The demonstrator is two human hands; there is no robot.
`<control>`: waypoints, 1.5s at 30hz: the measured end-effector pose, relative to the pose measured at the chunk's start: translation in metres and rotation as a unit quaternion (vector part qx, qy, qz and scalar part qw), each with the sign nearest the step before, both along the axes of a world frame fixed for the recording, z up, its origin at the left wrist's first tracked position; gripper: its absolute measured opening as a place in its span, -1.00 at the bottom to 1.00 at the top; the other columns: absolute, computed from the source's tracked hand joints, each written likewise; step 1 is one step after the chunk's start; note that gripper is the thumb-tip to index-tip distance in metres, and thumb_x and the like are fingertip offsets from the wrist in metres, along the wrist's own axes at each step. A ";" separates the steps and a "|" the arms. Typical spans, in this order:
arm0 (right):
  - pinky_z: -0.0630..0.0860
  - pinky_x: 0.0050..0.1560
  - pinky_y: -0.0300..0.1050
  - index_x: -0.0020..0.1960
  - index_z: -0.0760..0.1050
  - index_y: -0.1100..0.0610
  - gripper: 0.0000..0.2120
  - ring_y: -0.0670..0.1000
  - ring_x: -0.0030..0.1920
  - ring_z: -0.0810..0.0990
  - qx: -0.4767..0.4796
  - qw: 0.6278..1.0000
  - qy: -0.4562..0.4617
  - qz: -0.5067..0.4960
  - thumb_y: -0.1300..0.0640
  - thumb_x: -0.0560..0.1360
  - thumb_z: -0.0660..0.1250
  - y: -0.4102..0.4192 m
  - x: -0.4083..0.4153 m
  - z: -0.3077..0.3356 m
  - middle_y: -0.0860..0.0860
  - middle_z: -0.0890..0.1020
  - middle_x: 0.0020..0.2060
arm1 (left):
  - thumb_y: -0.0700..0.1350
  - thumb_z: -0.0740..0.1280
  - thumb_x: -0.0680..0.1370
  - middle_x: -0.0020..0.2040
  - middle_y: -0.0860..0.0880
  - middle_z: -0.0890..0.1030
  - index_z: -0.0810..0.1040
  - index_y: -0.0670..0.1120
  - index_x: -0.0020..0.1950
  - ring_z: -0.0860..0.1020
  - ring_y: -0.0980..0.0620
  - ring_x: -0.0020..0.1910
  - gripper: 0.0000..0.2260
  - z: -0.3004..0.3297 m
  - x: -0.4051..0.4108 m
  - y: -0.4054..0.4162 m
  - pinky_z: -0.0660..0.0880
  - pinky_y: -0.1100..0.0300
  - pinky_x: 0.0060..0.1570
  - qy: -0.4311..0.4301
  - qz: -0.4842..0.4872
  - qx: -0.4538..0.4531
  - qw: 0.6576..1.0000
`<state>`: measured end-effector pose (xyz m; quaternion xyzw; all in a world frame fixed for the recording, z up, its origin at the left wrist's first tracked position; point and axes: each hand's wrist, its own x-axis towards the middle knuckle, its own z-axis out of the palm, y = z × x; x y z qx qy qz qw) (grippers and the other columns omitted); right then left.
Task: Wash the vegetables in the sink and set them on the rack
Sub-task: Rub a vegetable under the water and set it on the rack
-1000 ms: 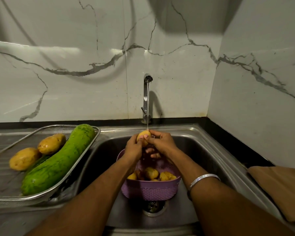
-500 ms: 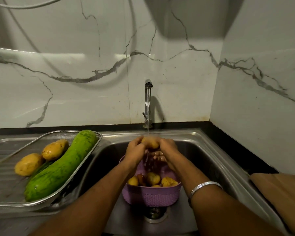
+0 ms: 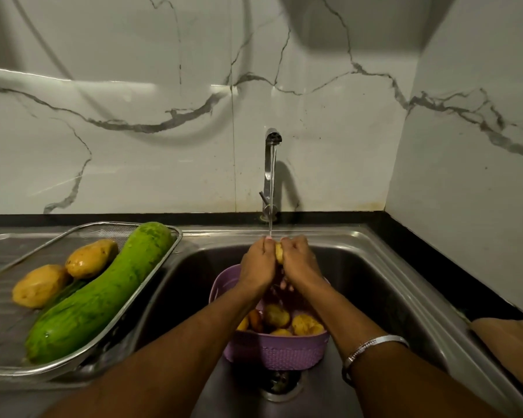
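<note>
in the steel sink, under the tap, our left hand and right hand curl their fingers round one potato above the purple basket.

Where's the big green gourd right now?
The gourd lies slantwise on the rack, left of the sink, beside two potatoes.

Dim overhead light; glare streak on wall; wide-angle bowing at edges.

A home kitchen: a stainless steel sink with a running tap sits against marble-patterned wall tiles. Left of the grips, a wire draining rack holds washed vegetables.
</note>
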<state>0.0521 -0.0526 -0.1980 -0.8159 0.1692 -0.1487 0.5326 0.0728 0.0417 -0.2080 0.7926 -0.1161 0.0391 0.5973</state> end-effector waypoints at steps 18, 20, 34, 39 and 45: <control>0.44 -0.17 -0.06 0.13 0.40 0.06 -0.73 -0.04 -0.17 0.52 -0.144 0.987 -0.060 -0.040 -0.06 0.70 0.01 0.008 -0.002 0.001 -0.02 0.54 -0.17 | -0.07 0.13 0.70 0.13 -0.21 0.60 0.50 -0.17 0.19 0.59 -0.12 0.12 -0.76 0.011 -0.019 0.000 0.56 0.00 0.08 0.111 -0.052 -0.157 0.980; 0.47 -0.17 -0.05 0.15 0.38 0.05 -0.75 -0.04 -0.19 0.52 -0.170 0.983 -0.053 -0.034 -0.06 0.70 0.01 0.011 -0.002 0.000 -0.03 0.52 -0.19 | -0.08 0.11 0.71 0.12 -0.23 0.60 0.51 -0.18 0.17 0.58 -0.16 0.14 -0.75 0.011 -0.018 0.001 0.55 -0.02 0.12 0.111 -0.033 -0.155 0.981; 0.57 -0.01 0.10 0.17 0.38 0.06 -0.71 0.10 -0.07 0.57 -0.152 0.987 -0.013 -0.045 -0.08 0.69 -0.01 0.009 -0.005 -0.009 0.08 0.58 -0.07 | -0.08 0.16 0.68 -0.25 -0.04 0.56 0.58 -0.11 0.06 0.48 0.05 -0.29 -0.78 0.017 -0.007 0.012 0.38 0.22 -0.35 0.253 -0.109 -0.148 0.950; 0.57 0.03 0.15 0.14 0.39 0.07 -0.72 0.10 -0.06 0.58 -0.144 0.989 0.001 -0.039 -0.07 0.68 0.01 0.016 -0.004 -0.008 0.09 0.60 -0.06 | -0.12 0.11 0.70 -0.06 -0.14 0.59 0.56 -0.16 0.16 0.55 -0.02 -0.12 -0.75 0.012 -0.007 0.004 0.53 0.07 -0.09 0.199 -0.037 -0.086 0.976; 0.46 -0.16 -0.02 0.17 0.33 0.08 -0.75 0.04 -0.14 0.56 -0.283 0.958 -0.033 -0.019 -0.06 0.70 0.00 0.020 -0.009 0.000 0.00 0.57 -0.14 | -0.03 0.16 0.68 0.01 -0.25 0.67 0.62 -0.21 0.15 0.62 -0.14 -0.08 -0.67 0.014 0.002 0.007 0.60 -0.03 -0.01 0.244 0.025 -0.154 0.957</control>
